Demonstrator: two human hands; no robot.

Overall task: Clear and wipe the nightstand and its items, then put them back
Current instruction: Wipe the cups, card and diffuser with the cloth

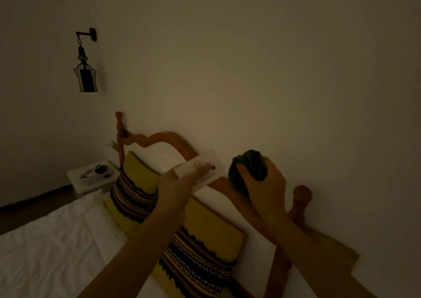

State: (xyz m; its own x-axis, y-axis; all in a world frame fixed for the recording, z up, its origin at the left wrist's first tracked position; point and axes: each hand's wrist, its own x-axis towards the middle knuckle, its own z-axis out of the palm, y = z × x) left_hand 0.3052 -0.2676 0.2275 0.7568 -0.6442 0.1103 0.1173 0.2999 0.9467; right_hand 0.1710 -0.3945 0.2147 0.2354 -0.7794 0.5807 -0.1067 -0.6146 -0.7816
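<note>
1. Dim room, head view looks over a bed toward the wall.
2. Left hand [176, 184] grips a flat white card [206, 171] by its near end, thumb on top; card has a round red mark and dark print, too blurred to read.
3. Right hand [264, 183] has fingers curled tight round a bunched dark green cloth [245, 169]; cloth sticks out above and left of the fist.
4. Card and cloth held up in the air just beside each other, a small gap between, both in front of the wooden headboard [173, 141].
5. Nightstand [91, 181], white, stands far left beside the bed, well apart from both hands; on its tabletop a dark round item [101, 169] and some lighter bits, too small to tell.
6. Yellow pillows [136, 190] with dark patterned bands lean on the headboard, under the forearms.
7. White bed sheet [52, 247] lower left.
8. Dark lantern wall lamp [85, 74] hangs upper left, unlit.
</note>
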